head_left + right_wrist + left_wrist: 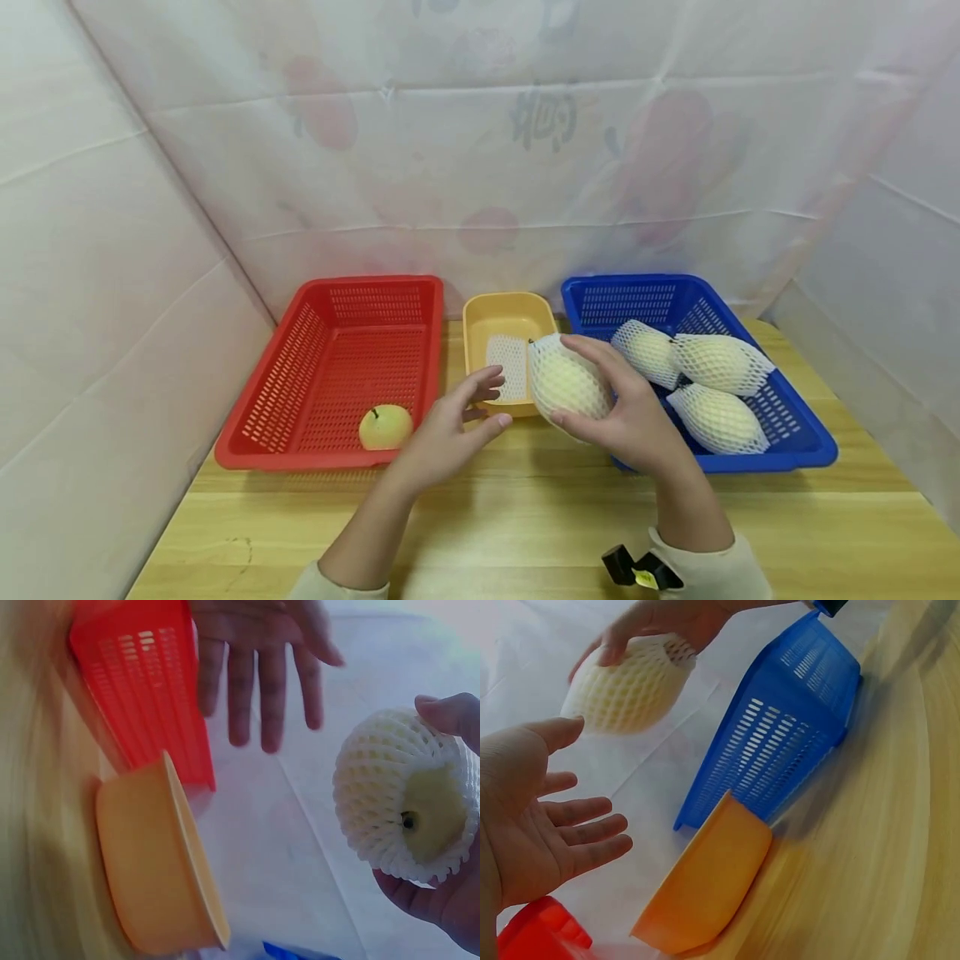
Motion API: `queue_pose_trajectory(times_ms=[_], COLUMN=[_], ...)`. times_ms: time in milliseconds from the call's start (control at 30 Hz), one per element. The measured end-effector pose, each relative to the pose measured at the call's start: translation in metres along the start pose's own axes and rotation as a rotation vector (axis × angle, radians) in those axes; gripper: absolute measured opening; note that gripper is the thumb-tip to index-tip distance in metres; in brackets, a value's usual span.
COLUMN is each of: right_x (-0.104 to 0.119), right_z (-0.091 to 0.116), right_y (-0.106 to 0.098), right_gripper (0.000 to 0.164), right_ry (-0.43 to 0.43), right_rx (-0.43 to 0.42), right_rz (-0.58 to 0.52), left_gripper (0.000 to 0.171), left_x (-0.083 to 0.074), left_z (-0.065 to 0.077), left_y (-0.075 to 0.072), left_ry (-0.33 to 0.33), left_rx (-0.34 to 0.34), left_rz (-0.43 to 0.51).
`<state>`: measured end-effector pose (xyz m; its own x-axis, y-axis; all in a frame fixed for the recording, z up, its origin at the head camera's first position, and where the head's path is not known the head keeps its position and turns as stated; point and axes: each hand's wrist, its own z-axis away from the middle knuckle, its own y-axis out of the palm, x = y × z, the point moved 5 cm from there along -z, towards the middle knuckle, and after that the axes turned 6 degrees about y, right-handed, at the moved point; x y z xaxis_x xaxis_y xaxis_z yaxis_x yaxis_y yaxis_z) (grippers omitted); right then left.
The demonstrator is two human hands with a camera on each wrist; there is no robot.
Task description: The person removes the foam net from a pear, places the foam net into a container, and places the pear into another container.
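A pear in a white foam net [567, 385] is gripped by my right hand [626, 408], held up in front of the yellow bin's right edge. The right wrist view shows one end of this netted pear [405, 796] bare, with a dark spot on its skin. My left hand [452, 429] hovers to the left of it, fingers spread, palm turned toward the pear and touching nothing. Inside the yellow bin [510, 305] lies a flat white foam net [507, 367]. One bare yellow pear [386, 427] sits at the near right of the red basket [255, 457].
At the right stands a blue basket [795, 461] with three netted pears [720, 419] in it. All the containers stand on a wooden table [525, 508]. A printed white cloth [480, 167] hangs behind and along the sides. Something black [637, 569] is by the right cuff.
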<state>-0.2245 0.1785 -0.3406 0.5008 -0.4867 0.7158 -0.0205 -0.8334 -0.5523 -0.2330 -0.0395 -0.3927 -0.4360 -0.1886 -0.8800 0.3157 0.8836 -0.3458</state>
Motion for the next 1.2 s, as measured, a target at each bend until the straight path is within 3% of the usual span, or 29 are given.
queue_pose_trajectory(times_ms=[200,500,800,1200], right_x=[0.001,0.005,0.007,0.006], right_z=[-0.002,-0.001,-0.001,0.0], right_y=[0.017,0.034,0.041,0.051], right_gripper=[0.083,0.081,0.08,0.081], right_ry=[-0.046,-0.064,-0.071,-0.077], right_rx=[0.04,0.077,0.079,0.16], right_rz=[-0.065,-0.061,-0.047,-0.012], left_gripper=[0.058,0.061,0.059,0.061], left_x=[-0.002,-0.001,-0.002,0.002], left_z=[0.0,0.001,-0.001,0.001], left_y=[0.006,0.012,0.02,0.021], left_ry=[-0.012,-0.084,-0.053,-0.103], left_rx=[0.011,0.012,0.069,-0.031], left_rz=[0.071,0.142,0.291,0.266])
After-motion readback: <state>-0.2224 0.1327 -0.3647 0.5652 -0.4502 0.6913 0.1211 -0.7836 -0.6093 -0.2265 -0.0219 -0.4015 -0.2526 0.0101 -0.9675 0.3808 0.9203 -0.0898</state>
